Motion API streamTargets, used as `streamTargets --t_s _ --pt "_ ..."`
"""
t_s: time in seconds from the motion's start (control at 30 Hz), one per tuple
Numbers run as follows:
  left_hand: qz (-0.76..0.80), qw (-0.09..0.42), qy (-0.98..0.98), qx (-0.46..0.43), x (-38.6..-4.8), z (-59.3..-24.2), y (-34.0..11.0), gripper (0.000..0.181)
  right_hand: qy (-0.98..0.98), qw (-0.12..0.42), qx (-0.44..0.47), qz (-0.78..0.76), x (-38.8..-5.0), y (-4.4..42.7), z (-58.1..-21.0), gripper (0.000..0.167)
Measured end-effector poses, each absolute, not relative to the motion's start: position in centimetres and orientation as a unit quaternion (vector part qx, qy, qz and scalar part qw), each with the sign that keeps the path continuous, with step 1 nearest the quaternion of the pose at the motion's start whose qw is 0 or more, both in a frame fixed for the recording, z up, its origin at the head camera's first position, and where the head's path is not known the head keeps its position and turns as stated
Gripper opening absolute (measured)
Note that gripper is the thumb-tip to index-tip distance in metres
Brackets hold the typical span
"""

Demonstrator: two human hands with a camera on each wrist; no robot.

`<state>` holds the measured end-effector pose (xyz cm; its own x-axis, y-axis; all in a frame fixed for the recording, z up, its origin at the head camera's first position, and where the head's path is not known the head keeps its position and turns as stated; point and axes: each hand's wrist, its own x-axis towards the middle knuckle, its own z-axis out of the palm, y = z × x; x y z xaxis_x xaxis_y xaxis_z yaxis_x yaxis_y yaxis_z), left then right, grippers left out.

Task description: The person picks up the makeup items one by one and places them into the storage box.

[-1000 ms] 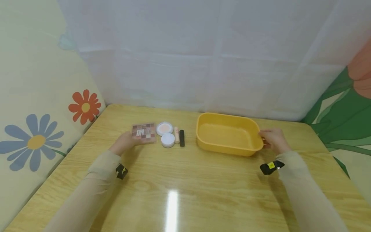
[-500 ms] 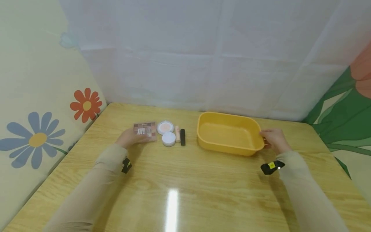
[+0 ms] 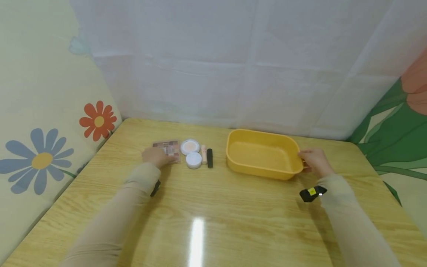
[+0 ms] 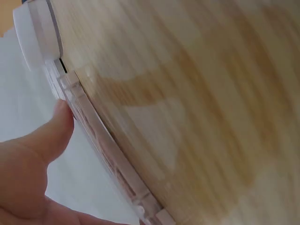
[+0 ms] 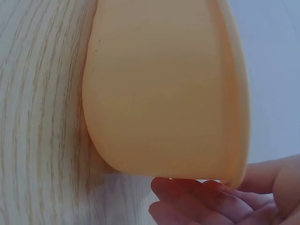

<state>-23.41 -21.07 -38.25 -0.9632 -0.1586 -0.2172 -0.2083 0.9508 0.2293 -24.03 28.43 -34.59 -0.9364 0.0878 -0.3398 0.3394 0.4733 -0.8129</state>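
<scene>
My left hand (image 3: 156,157) lies over the near left part of an eyeshadow palette (image 3: 171,147), which is flat on the table. In the left wrist view, its straight thumb (image 4: 58,124) touches the palette's clear edge, and another finger reaches the opposite end. Most of its fingers are hidden. My right hand (image 3: 315,161) holds the right end of a yellow basin (image 3: 263,173). The right wrist view has the thumb at the basin's rim (image 5: 241,117) and curled fingers (image 5: 201,199) under it.
Right of the palette are an open-looking white round compact (image 3: 189,147), a white round jar (image 3: 194,160), a pale pink tube (image 3: 204,154) and a black tube (image 3: 209,158). A white cloth (image 3: 207,74) hangs behind the wooden table (image 3: 233,215).
My left hand has moved right, from the palette's left edge to over its near part, covering more of it. My right hand and the basin have stayed put.
</scene>
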Motion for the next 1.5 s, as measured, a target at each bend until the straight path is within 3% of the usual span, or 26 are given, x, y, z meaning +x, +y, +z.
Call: streamTargets --t_s 0.37,0.67,1.03,1.5 --pt "0.176 0.069 0.976 -0.108 -22.8 -38.2 -20.3 0.071 0.854 0.136 0.114 -0.490 -24.0 28.4 -34.7 0.054" --pt "0.193 0.091 0.970 -0.117 -23.1 -37.9 -20.3 0.075 0.860 0.134 0.112 -0.480 -23.9 28.5 -34.8 0.052" --pt "0.213 0.125 0.954 -0.168 -23.4 -38.2 -19.6 0.106 0.858 0.123 0.117 -0.484 -23.9 28.1 -34.6 0.052" --pt "0.216 0.060 0.952 -0.210 -22.9 -37.9 -19.4 0.117 0.864 0.128 0.120 -0.472 -23.8 27.9 -34.5 0.053"
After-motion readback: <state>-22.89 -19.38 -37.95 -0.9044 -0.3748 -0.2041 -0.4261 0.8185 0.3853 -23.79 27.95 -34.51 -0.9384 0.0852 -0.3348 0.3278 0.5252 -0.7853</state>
